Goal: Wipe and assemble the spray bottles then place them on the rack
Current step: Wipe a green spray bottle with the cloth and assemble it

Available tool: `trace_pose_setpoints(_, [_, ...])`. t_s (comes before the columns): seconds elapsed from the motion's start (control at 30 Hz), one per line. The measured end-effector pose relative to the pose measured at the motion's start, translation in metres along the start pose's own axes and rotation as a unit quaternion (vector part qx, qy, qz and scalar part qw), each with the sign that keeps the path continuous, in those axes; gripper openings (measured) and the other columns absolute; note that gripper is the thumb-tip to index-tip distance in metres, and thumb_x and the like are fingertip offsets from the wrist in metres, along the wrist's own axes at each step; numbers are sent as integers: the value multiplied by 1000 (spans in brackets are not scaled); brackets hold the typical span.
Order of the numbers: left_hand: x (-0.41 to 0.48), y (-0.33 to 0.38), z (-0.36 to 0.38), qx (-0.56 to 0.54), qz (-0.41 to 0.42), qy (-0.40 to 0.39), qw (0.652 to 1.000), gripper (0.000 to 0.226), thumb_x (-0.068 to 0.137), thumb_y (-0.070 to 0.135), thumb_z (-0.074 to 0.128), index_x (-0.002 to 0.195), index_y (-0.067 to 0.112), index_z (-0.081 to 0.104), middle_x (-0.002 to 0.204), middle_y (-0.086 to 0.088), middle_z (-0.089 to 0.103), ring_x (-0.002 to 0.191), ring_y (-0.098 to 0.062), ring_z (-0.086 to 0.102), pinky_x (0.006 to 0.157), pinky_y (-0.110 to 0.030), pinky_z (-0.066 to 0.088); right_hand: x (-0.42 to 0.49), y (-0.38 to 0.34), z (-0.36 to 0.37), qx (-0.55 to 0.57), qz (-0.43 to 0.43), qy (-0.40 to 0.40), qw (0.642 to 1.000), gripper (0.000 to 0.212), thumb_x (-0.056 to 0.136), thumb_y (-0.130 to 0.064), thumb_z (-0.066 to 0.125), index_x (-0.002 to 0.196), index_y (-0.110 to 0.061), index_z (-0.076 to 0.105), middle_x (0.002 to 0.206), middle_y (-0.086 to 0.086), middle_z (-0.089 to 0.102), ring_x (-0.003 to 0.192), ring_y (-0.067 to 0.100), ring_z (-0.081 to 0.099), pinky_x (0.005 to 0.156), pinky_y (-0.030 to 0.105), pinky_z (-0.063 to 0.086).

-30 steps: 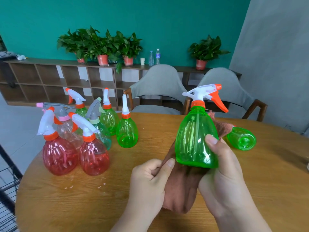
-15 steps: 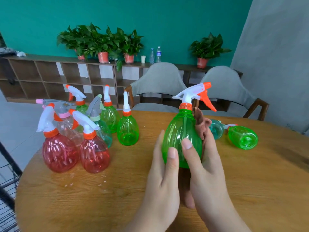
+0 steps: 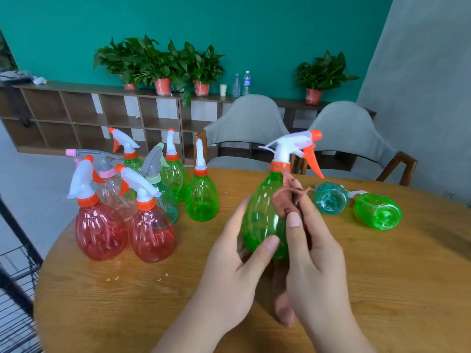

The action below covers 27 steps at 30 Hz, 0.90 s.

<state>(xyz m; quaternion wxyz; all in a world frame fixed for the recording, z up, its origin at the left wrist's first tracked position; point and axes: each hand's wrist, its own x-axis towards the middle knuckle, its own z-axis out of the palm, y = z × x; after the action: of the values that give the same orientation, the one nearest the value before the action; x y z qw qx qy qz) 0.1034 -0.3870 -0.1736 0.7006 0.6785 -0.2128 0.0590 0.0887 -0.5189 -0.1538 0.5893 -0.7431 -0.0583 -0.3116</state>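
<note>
A green spray bottle (image 3: pixel 260 217) with a white and orange trigger head stands upright above the round wooden table (image 3: pixel 127 301). My left hand (image 3: pixel 229 271) grips its lower left side, thumb across the front. My right hand (image 3: pixel 313 263) pinches a brown cloth (image 3: pixel 288 200) against the bottle's right side; the cloth's tail hangs down between my hands. Several assembled bottles stand at the left, among them two red ones (image 3: pixel 100 230) (image 3: pixel 151 231) and a green one (image 3: pixel 201 200). A teal bottle (image 3: pixel 330 201) and a green bottle (image 3: pixel 378 211) lie on their sides at the right.
A black wire rack (image 3: pixel 15 276) stands off the table's left edge. Two grey chairs (image 3: pixel 244 128) are behind the table. A low wooden shelf (image 3: pixel 76 110) with potted plants runs along the teal wall.
The bottle shifted left and turned. My left hand let go of the cloth and took the bottle's left side. My right hand left the bottle's front and now holds the cloth against its right side.
</note>
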Motion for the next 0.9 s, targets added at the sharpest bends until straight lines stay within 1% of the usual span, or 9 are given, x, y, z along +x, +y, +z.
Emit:
trace_pose_setpoints(0.13, [-6, -3, -3, -45, -18, -45, 998, 62, 106, 17, 62, 163, 26, 38, 153, 20, 60, 144, -3, 55, 116, -22, 46, 6, -12, -7, 111, 92, -9, 989, 43, 101, -38, 59, 144, -46, 58, 136, -36, 66, 132, -12, 57, 115, 29, 44])
trace_pose_setpoints(0.23, [-4, -2, -2, -89, -37, -55, 994, 56, 107, 31, 60, 161, 29, 45, 155, 12, 61, 147, -12, 53, 121, -40, 45, 8, -21, -11, 195, 139, -22, 971, 45, 95, -32, 62, 140, -35, 66, 127, -25, 75, 124, -4, 67, 107, 28, 49])
trace_pose_setpoints(0.3, [2, -8, 4, -174, -98, -32, 979, 76, 85, 37, 66, 158, 23, 50, 144, -1, 70, 134, -22, 66, 104, -46, 55, 10, -26, -12, 244, 172, -28, 954, 40, 93, -27, 63, 132, -31, 72, 121, -16, 79, 117, 2, 72, 99, 30, 52])
trace_pose_setpoints(0.37, [6, -8, 8, -285, -160, -7, 945, 89, 68, 40, 66, 153, 14, 53, 118, -10, 79, 96, -28, 75, 70, -41, 59, 12, -28, -15, 279, 206, -40, 937, 36, 95, -20, 61, 127, -25, 75, 118, -5, 81, 111, 9, 76, 96, 35, 53])
trace_pose_setpoints(0.47, [-1, -3, 9, -364, -194, -42, 910, 68, 92, 41, 54, 152, 8, 56, 126, -28, 67, 95, -39, 61, 83, -53, 46, 16, -27, -24, 299, 229, -75, 923, 33, 98, -21, 55, 117, -22, 82, 113, 9, 81, 92, 21, 76, 94, 50, 47])
trace_pose_setpoints(0.53, [-4, -1, 7, -388, -225, -88, 889, 56, 101, 37, 46, 141, 1, 62, 122, -31, 66, 89, -39, 62, 82, -50, 50, 18, -26, -30, 319, 216, -107, 917, 32, 93, -25, 60, 115, -23, 83, 115, 14, 79, 91, 28, 71, 79, 56, 53])
trace_pose_setpoints(0.67, [-2, 7, 16, -402, -271, -119, 866, 52, 103, 43, 40, 115, 5, 74, 103, -26, 65, 74, -34, 58, 66, -40, 33, 22, -20, -40, 335, 192, -137, 912, 40, 92, -21, 68, 129, -11, 74, 120, 25, 74, 95, 31, 74, 78, 36, 65])
trace_pose_setpoints(0.83, [-3, 0, 32, -390, -263, 15, 882, 58, 108, 51, 42, 100, 10, 82, 94, -25, 69, 65, -32, 60, 63, -37, 37, 19, -19, -30, 355, 214, -101, 905, 31, 99, -16, 73, 126, -1, 71, 102, 27, 70, 77, 30, 69, 56, 30, 61])
trace_pose_setpoints(0.9, [-1, -6, 37, -372, -245, 75, 892, 57, 105, 56, 48, 122, 9, 77, 109, -23, 75, 80, -34, 69, 73, -41, 49, 19, -17, -23, 353, 219, -58, 908, 31, 97, -18, 70, 125, -5, 74, 106, 24, 73, 85, 32, 71, 70, 36, 66])
